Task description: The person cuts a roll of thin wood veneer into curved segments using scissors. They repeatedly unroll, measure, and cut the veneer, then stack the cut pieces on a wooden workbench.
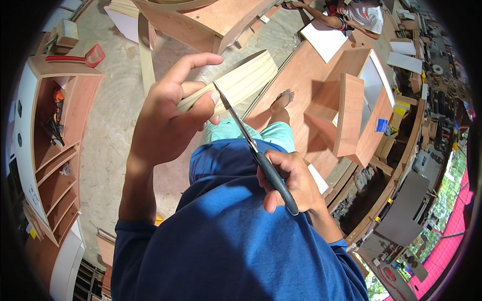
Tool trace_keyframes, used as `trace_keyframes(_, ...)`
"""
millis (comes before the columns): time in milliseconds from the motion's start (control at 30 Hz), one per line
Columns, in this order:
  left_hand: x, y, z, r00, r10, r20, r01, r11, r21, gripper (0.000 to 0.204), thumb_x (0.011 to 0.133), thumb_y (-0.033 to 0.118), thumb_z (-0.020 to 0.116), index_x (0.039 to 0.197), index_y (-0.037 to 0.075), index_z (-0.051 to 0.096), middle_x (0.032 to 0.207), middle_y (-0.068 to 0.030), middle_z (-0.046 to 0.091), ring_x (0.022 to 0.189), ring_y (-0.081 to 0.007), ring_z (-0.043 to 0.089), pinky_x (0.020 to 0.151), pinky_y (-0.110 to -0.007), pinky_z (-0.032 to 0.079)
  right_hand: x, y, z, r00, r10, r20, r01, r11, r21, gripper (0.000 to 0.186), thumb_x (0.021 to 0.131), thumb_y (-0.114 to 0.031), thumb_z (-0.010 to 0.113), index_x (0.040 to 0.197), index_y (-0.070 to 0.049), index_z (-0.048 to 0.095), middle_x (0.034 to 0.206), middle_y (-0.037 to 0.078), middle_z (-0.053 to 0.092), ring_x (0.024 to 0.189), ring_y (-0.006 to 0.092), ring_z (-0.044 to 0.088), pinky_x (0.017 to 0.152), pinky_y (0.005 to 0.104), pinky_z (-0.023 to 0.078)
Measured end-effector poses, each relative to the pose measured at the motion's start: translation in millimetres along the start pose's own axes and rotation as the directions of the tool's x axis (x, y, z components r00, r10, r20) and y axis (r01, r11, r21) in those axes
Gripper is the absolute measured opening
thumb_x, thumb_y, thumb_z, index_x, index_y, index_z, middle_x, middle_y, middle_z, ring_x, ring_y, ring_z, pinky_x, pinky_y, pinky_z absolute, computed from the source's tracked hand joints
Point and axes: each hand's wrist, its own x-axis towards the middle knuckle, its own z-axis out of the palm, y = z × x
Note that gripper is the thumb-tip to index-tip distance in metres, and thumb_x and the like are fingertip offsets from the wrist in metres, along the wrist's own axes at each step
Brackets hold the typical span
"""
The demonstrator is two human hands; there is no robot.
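A pale wood-grain edging strip [251, 75] curves in a loop in front of me. My left hand [173, 110] pinches its near end between thumb and fingers, with the index finger stretched out above it. My right hand [293, 183] grips a pair of scissors [275, 181] by the dark handles. The metal blades point up and away from me, and their tips meet the strip beside my left thumb. Whether the strip lies between the blades or behind them I cannot tell.
On the left stands a plywood cabinet [90, 120] with shelves, holding an orange and black power tool [57, 108]. A red scoop [83, 57] lies on it. A plywood box unit [346, 115] stands right. Beyond sits another person [369, 19]. Tools and hardware line the far right.
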Motion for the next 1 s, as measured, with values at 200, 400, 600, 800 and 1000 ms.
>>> trace_keyframes(200,-3,-5,1,0.999,0.043,-0.009,-0.043,0.999,-0.009,0.047,0.098,0.007,0.055,0.143,-0.002,0.049,0.075,-0.0035,0.069,0.063,-0.0043,0.053,0.062,-0.020,0.044,0,1,1,1.000,0.004,0.009,-0.004,1.000,-0.027,0.071,0.060,-0.062,0.095,0.074,-0.011,0.048,0.058,-0.005,0.045,0.052,0.0050,0.040,0.047,0.0262,0.028)
trace_keyframes(400,-9,-8,4,0.998,0.067,-0.010,-0.067,0.997,-0.040,0.047,0.098,0.005,0.055,0.144,-0.002,0.048,0.077,-0.0048,0.070,0.064,-0.0042,0.053,0.062,-0.020,0.043,4,-2,2,0.999,-0.009,0.047,0.012,0.998,-0.060,0.075,0.058,-0.066,0.094,0.076,-0.010,0.049,0.060,-0.004,0.046,0.054,0.0065,0.043,0.049,0.0271,0.032)
trace_keyframes(600,-12,-8,5,0.999,0.049,-0.010,-0.049,0.997,-0.056,0.047,0.098,0.005,0.055,0.144,-0.002,0.047,0.079,-0.0067,0.072,0.065,-0.0042,0.054,0.062,-0.020,0.043,5,-2,1,0.998,-0.030,0.061,0.036,0.994,-0.098,0.077,0.057,-0.070,0.092,0.078,-0.009,0.050,0.061,-0.004,0.046,0.056,0.0083,0.044,0.050,0.0281,0.033)
trace_keyframes(800,-13,-8,3,0.999,0.045,-0.002,-0.045,0.998,-0.051,0.045,0.098,0.006,0.055,0.142,-0.003,0.047,0.080,-0.0067,0.072,0.064,-0.0043,0.054,0.063,-0.020,0.044,5,-8,2,0.999,-0.017,0.047,0.022,0.996,-0.087,0.077,0.057,-0.070,0.092,0.075,-0.009,0.048,0.061,-0.004,0.044,0.055,0.0085,0.041,0.050,0.0284,0.032)
trace_keyframes(1000,-13,-8,1,0.999,0.041,-0.005,-0.041,0.998,-0.044,0.043,0.098,0.006,0.055,0.140,-0.005,0.049,0.080,-0.0061,0.071,0.064,-0.0043,0.055,0.063,-0.020,0.044,5,-5,1,0.998,-0.015,0.057,0.020,0.996,-0.091,0.077,0.057,-0.070,0.092,0.075,-0.010,0.048,0.062,-0.004,0.044,0.056,0.0081,0.040,0.050,0.0283,0.031)
